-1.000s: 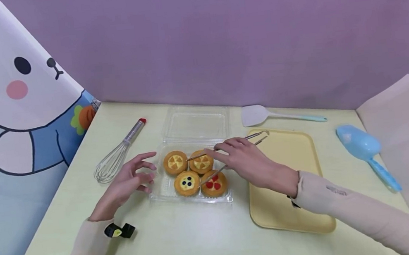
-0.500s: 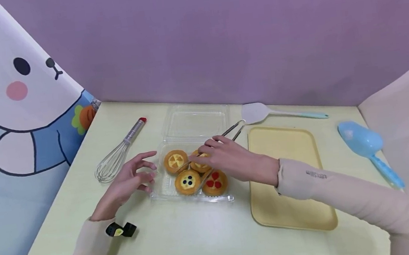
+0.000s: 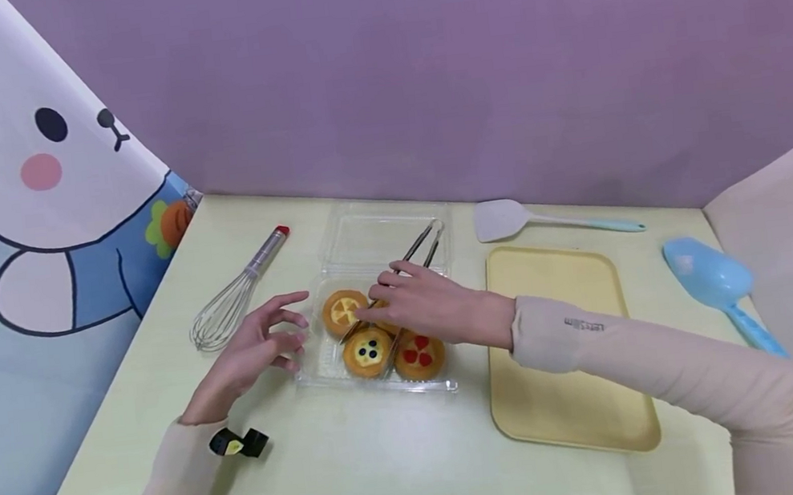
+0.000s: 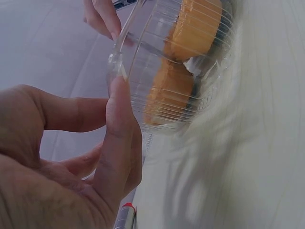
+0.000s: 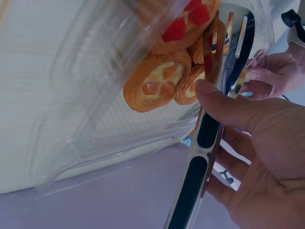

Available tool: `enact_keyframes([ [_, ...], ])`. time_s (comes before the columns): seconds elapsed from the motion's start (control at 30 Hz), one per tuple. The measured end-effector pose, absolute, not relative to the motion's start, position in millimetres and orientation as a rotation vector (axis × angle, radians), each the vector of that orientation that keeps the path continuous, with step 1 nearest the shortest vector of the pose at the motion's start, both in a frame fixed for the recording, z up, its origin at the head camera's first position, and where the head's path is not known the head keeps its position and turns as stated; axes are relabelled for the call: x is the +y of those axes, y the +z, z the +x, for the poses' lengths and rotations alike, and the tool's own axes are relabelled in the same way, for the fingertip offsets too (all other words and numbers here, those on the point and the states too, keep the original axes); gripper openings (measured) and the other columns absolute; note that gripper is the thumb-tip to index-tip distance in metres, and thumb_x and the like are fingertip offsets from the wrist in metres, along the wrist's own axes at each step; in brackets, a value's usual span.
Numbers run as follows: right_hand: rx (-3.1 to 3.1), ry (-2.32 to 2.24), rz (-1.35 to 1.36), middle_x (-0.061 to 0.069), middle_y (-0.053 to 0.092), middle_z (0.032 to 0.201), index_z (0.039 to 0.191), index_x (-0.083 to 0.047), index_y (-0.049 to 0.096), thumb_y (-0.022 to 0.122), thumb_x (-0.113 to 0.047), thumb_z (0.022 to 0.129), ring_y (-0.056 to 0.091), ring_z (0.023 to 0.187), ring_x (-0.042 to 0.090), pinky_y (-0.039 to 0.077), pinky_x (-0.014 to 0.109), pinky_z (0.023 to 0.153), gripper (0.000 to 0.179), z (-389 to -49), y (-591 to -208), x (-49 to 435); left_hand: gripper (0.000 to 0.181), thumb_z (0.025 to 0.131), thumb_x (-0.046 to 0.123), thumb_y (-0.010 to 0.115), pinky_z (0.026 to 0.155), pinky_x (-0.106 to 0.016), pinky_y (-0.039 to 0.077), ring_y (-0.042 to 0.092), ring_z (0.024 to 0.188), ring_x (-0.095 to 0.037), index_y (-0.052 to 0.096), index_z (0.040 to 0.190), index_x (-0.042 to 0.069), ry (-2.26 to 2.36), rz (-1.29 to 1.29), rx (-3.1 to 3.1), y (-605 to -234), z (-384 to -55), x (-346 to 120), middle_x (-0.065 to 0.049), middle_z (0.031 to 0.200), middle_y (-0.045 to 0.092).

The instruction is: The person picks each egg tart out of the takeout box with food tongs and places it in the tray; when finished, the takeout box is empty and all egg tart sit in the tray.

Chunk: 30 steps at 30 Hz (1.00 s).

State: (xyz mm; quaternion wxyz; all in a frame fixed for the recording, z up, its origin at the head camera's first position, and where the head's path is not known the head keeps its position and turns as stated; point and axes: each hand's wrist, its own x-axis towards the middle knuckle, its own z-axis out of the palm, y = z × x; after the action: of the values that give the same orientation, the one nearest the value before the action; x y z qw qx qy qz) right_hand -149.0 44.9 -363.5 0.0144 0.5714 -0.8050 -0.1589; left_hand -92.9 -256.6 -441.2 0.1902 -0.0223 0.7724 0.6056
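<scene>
My right hand (image 3: pixel 420 305) holds metal tongs (image 5: pixel 194 183) over a clear plastic container (image 3: pixel 326 361). The tongs' arms come down on either side of the blueberry-topped tart (image 3: pixel 367 353); whether they touch it I cannot tell. Right of that lies a tart with red fruit (image 3: pixel 420 355), and at the back left one with yellow wedges (image 3: pixel 343 311). Another tart sits mostly hidden under my right hand. At the container's left side is my left hand (image 3: pixel 258 351), fingers bent loosely and apart; in the left wrist view a fingertip (image 4: pixel 119 88) touches the rim.
The container's clear lid (image 3: pixel 380 233) lies folded back. A whisk (image 3: pixel 235 297) is at the left, a yellow tray (image 3: pixel 565 403) at the right. Behind the tray lies a spatula (image 3: pixel 502 220), and a blue scoop (image 3: pixel 707 271) rests at the far right.
My right hand has moved left with the tongs, whose back end has swung left over the lid. Their tips have come down around the blueberry tart. The left hand stays in place.
</scene>
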Motion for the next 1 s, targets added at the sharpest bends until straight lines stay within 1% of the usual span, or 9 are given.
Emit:
enact_keyframes([
  [0.13, -2.477, -0.529, 1.77, -0.002, 0.064, 0.139, 0.154, -0.033, 0.052, 0.076, -0.011, 0.095, 0.056, 0.13, 0.022, 0.043, 0.045, 0.121, 0.067, -149.3, -362.5, 42.3, 0.072, 0.094, -0.003, 0.059, 0.062, -0.033, 0.064, 0.066, 0.081, -0.025, 0.036, 0.161, 0.013, 1.705, -0.066, 2.169, -439.5, -93.6, -255.8, -0.023, 0.125, 0.052],
  [0.43, -2.469, -0.564, 1.746, -0.002, 0.064, 0.138, 0.153, -0.033, 0.052, 0.078, -0.013, 0.093, 0.057, 0.124, 0.021, 0.048, 0.043, 0.11, 0.069, -148.4, -362.3, 42.2, 0.074, 0.093, -0.006, 0.057, 0.061, -0.033, 0.064, 0.066, 0.081, -0.026, 0.036, 0.16, 0.013, 1.7, -0.069, 2.168, -437.9, -94.9, -255.5, -0.023, 0.125, 0.052],
  [0.7, -2.501, -0.575, 1.774, -0.001, 0.063, 0.142, 0.153, -0.033, 0.051, 0.075, -0.013, 0.096, 0.056, 0.13, 0.022, 0.045, 0.046, 0.118, 0.065, -149.3, -365.1, 38.9, 0.072, 0.094, -0.005, 0.058, 0.061, -0.033, 0.063, 0.066, 0.082, -0.026, 0.036, 0.161, 0.012, 1.695, -0.079, 2.168, -438.7, -93.4, -254.9, -0.022, 0.125, 0.053],
  [1.0, -2.463, -0.591, 1.776, -0.001, 0.064, 0.141, 0.152, -0.033, 0.052, 0.078, -0.016, 0.094, 0.057, 0.127, 0.022, 0.047, 0.044, 0.115, 0.066, -149.2, -368.2, 38.6, 0.072, 0.094, -0.005, 0.057, 0.062, -0.034, 0.064, 0.065, 0.082, -0.026, 0.036, 0.161, 0.012, 1.683, -0.071, 2.176, -440.2, -93.6, -255.3, -0.022, 0.125, 0.053],
])
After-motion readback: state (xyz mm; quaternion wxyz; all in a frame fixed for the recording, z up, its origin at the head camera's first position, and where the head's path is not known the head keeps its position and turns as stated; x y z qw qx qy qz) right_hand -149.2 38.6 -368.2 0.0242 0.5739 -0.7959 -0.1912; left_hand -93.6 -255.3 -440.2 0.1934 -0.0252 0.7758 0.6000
